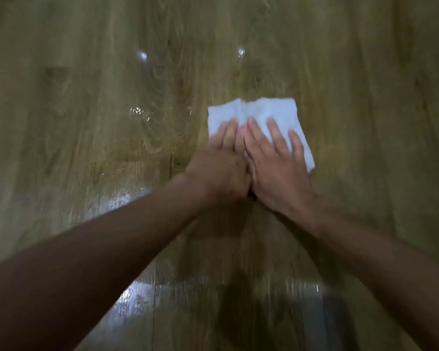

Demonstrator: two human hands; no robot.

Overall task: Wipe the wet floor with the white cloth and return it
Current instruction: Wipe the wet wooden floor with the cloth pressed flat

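Note:
A white cloth (261, 111) lies flat on the wooden floor (86, 84), right of centre. Both my hands press down on its near half with straight fingers. My left hand (221, 160) covers the cloth's left part and my right hand (276, 163) its right part; the two hands touch side by side. The near edge of the cloth is hidden under them. Water drops (140, 112) glint on the floor left of the cloth.
More wet shine shows on the boards near me (137, 297) and under my left forearm (119, 196). Two bright spots (142, 55) glint farther away. Only floorboards fill the rest of the view, which is blurred.

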